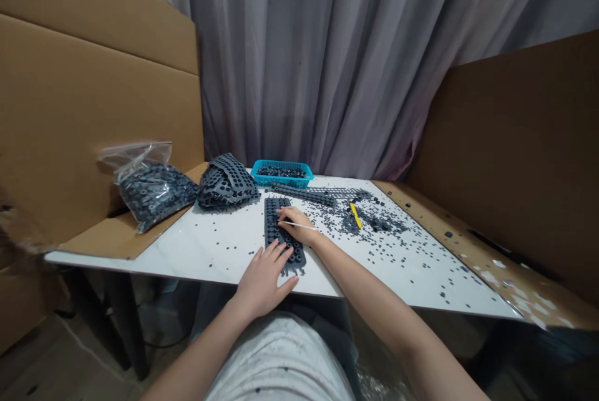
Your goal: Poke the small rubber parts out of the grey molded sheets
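The left hand (264, 275), fingers spread, gripping nothing visible, rests on the near half of the dark sheet (283, 236); the right hand (299, 216), nearer its far end, pinches a white stick (303, 226). The sheet lies at the left hand's one o'clock, long axis roughly eleven to five.

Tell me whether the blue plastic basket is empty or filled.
Not empty: small dark pieces lie spread inside the blue plastic basket, visible over its front rim. Cannot tell how deep they go.
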Demonstrator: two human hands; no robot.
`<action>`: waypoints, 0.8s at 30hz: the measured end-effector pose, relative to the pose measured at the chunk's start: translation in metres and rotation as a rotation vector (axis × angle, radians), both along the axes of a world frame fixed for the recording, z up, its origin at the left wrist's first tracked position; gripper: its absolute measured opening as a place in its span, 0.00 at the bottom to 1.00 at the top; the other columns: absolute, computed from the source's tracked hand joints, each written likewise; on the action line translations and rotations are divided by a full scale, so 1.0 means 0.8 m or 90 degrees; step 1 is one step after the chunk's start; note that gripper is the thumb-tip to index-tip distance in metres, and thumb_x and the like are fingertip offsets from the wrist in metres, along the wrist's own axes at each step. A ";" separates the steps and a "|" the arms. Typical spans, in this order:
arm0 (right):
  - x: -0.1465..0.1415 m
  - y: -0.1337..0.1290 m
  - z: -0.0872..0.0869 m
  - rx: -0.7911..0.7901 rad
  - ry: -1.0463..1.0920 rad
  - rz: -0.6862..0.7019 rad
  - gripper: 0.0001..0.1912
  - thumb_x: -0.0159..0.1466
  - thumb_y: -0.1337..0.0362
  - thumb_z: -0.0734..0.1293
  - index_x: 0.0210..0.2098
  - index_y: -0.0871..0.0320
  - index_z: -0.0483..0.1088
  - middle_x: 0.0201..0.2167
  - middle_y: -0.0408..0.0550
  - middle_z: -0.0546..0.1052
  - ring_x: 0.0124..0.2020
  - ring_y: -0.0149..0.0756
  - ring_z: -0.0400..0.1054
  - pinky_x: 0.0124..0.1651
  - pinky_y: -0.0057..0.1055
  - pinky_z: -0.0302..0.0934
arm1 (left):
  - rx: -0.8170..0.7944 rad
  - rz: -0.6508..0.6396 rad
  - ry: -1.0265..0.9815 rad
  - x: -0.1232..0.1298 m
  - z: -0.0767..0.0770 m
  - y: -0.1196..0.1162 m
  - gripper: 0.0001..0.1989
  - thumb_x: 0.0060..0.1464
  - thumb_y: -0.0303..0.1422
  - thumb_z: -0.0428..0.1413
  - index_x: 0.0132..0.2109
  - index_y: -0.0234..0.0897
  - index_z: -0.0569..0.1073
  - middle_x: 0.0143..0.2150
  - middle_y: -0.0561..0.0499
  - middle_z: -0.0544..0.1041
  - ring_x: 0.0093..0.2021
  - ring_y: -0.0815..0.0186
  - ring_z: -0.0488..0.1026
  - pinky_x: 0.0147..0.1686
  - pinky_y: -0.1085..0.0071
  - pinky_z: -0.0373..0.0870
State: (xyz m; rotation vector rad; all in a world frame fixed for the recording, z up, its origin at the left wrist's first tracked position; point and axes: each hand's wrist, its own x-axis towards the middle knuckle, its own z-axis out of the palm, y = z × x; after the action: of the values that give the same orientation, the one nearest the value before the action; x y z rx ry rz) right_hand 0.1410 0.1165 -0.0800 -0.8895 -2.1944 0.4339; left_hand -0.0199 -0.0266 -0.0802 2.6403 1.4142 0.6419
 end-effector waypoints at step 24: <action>-0.002 0.025 -0.017 -0.204 0.225 0.040 0.16 0.58 0.49 0.66 0.29 0.56 0.64 0.38 0.51 0.80 0.48 0.41 0.73 0.50 0.41 0.65 | -0.012 0.001 0.018 -0.001 0.001 0.000 0.27 0.60 0.45 0.47 0.63 0.39 0.61 0.65 0.47 0.62 0.66 0.53 0.53 0.61 0.50 0.53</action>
State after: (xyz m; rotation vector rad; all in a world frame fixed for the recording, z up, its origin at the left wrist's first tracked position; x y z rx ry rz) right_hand 0.1394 0.1367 -0.0936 -0.8360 -1.8591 0.9204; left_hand -0.0209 -0.0264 -0.0795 2.6443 1.4219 0.5908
